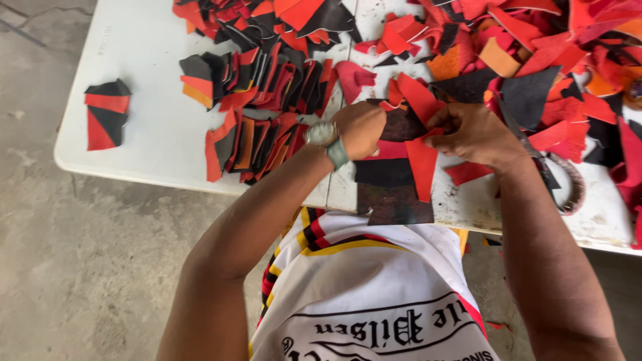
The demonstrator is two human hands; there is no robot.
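Observation:
My left hand and my right hand meet over the front of a white table. Together they grip a red leather piece that hangs down between them, with a dark leather piece pinched behind it. A watch sits on my left wrist. Under the hands lie black and dark brown leather pieces near the table's front edge.
Rows of stacked red, black and orange leather cut-outs lie left of my hands. A loose heap of scraps covers the right side. A small red-and-black stack sits alone at far left. The concrete floor lies below.

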